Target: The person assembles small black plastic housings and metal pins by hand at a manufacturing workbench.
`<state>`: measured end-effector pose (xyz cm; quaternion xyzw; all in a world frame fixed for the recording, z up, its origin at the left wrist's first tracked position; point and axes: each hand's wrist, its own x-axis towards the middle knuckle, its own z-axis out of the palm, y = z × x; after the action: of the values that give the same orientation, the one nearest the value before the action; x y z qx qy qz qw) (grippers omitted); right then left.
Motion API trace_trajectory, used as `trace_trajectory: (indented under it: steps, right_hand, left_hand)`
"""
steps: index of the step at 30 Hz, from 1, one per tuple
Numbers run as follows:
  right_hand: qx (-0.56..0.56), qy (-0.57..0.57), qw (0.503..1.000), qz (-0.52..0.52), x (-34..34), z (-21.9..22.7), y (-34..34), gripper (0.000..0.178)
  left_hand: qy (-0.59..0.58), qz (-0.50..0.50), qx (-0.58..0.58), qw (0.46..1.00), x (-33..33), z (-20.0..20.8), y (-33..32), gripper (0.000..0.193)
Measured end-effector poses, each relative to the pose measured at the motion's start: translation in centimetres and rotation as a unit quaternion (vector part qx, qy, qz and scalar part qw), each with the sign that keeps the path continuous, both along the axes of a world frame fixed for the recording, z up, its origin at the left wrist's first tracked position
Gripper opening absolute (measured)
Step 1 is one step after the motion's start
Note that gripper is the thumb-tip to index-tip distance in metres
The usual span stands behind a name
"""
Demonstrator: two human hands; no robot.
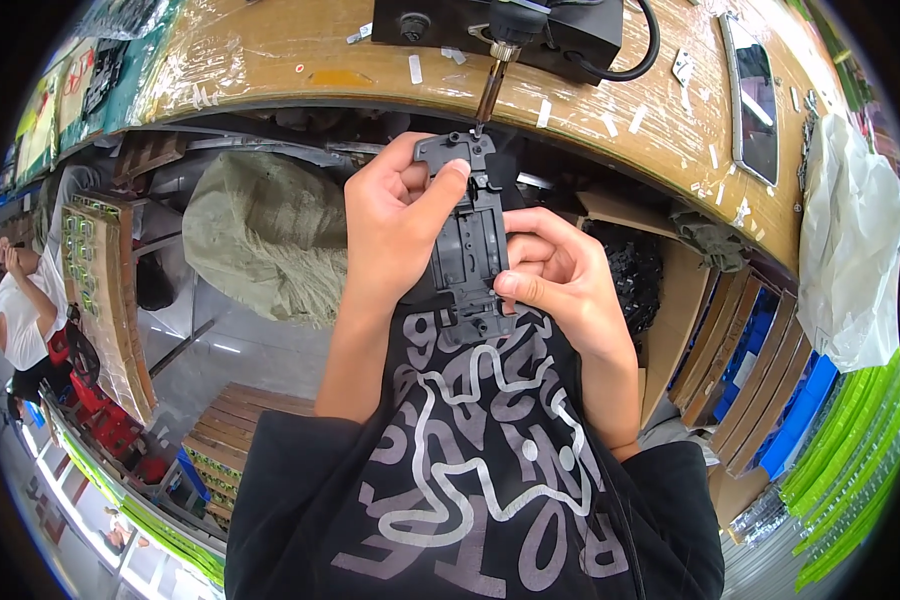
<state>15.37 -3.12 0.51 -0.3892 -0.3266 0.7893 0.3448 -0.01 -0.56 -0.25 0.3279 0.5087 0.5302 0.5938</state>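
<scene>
A black moulded plastic part [470, 250], long like a toy car chassis, is held up in front of my chest by both hands. My left hand [395, 215] grips its upper left side, thumb pressed on the face and fingers bent behind. Along its lower right edge, my right hand [560, 275] pinches with thumb and curled fingers. Above the part, a screwdriver-like tool [500, 60] with a knurled metal collar points its slim bit down. The bit's tip is at the part's far end; I cannot tell whether they touch.
The wooden bench [320, 75] curves across the far side, scattered with small white strips. On it stand a black box [590, 40] with a cable and a phone [750, 100]. A box of black parts [630, 285] sits right; a green cloth-covered bundle [260, 235] left. Another person [30, 300] is far left.
</scene>
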Motion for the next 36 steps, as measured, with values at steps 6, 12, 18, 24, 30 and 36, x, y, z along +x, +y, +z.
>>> trace_trajectory:
  steps: [6, 12, 18, 24, 30, 36]
  right_hand:
    - [0.007, -0.014, 1.000, 0.002, 0.0, 0.2, 0.2, 0.034]
    - [0.053, -0.192, 0.980, 0.010, 1.8, -2.3, -0.9, 0.034]
    - [-0.004, -0.554, 0.822, -0.129, 14.5, -16.6, -5.6, 0.032]
    - [-0.203, -0.539, 0.765, -0.288, 24.8, -25.4, -11.0, 0.040]
    - [-0.064, -0.420, 0.869, -0.255, 21.7, -12.6, -5.1, 0.035]
    - [0.132, -0.443, 0.869, -0.176, 15.6, 7.4, 0.5, 0.027]
  left_hand:
    - [-0.011, -0.009, 0.004, 1.000, -0.1, -0.1, 0.1, 0.015]
    - [0.211, -0.124, 0.008, 0.970, -2.4, -1.4, -0.1, 0.039]
    - [0.194, -0.030, 0.013, 0.981, -7.5, 3.4, 2.6, 0.028]
    - [0.623, 0.100, 0.335, 0.700, -12.1, 2.7, 10.9, 0.032]
    - [0.649, 0.074, 0.334, 0.679, -12.9, 1.6, 14.0, 0.022]
    - [0.593, 0.181, 0.353, 0.701, -13.5, 3.2, 12.6, 0.019]
